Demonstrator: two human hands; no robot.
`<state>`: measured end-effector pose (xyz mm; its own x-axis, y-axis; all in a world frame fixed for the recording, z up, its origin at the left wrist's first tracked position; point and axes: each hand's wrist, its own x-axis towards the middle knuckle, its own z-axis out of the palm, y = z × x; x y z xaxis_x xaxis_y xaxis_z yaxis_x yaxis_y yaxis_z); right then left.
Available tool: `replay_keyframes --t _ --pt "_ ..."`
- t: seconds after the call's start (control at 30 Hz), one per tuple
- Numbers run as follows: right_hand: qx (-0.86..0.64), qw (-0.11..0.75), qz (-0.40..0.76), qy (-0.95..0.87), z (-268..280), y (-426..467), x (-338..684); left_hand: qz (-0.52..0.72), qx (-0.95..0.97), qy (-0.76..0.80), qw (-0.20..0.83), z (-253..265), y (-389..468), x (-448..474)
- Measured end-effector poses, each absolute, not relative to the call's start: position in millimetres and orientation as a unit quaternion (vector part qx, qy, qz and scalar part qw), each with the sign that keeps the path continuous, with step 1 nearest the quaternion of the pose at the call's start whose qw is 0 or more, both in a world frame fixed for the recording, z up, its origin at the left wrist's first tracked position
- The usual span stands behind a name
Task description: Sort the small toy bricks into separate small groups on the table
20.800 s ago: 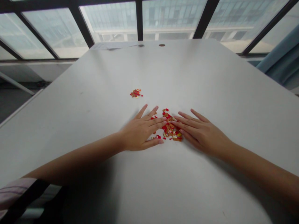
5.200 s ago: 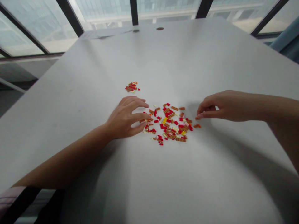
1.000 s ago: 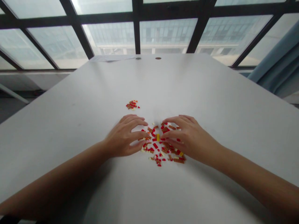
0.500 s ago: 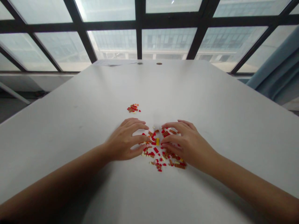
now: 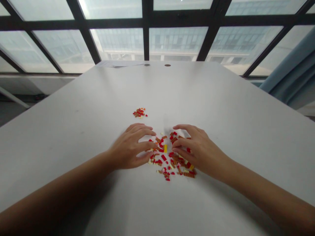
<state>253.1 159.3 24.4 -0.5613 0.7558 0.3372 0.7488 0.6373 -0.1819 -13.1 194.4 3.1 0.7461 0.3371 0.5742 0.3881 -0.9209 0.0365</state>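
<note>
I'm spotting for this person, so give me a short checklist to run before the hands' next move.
1. Left hand open: ok, fingers parted over the brick spread's near-left side.
2. Right hand free of bricks: cannot tell, its fingertips nearly meet.
3. Yellow brick uncovered: ok, it lies between the hands.
4. Whole brick spread in sight: not ok, the hands hide parts.
5. Small pile separate: ok, it lies beyond the spread.
</note>
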Motion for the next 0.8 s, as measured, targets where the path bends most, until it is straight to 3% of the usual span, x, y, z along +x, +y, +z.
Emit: replay_keyframes --t 0.23,0.8 --pt "-0.405 0.211 0.069 -0.887 34.0 160.0 256.3 -0.302 -0.934 -0.188 0.037 -0.2 196.3 -14.0" --pt "-0.398 0.200 -0.020 -0.895 27.4 165.3 261.2 -0.298 -0.934 -0.193 0.033 -2.2 197.2 -13.6"
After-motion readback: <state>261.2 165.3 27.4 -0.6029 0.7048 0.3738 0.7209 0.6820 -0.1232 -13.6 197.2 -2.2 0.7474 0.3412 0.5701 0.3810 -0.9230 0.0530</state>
